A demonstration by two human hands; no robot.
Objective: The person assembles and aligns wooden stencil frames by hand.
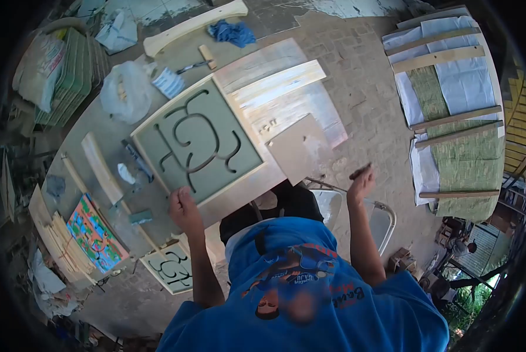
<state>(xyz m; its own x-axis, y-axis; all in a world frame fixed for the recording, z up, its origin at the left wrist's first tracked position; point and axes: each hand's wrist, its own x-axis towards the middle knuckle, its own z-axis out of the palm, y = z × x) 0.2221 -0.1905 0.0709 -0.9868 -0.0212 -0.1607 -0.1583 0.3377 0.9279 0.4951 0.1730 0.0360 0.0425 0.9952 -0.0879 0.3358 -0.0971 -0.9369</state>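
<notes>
My left hand is closed at the lower left corner of a framed green panel with dark curved grooves; what it holds, if anything, is too small to make out. Off to the right, my right hand is raised beside the table, its fingers closed on a small dark object. A flat brown board lies between the two hands, at the table's edge. Beyond it, a pale wooden plank rests on a paint-stained board.
A plastic bag, a blue cloth and a colourful painted panel lie on the table. A white chair stands close at the right. Farther right, wooden strips lie across a covered table. A person is far off.
</notes>
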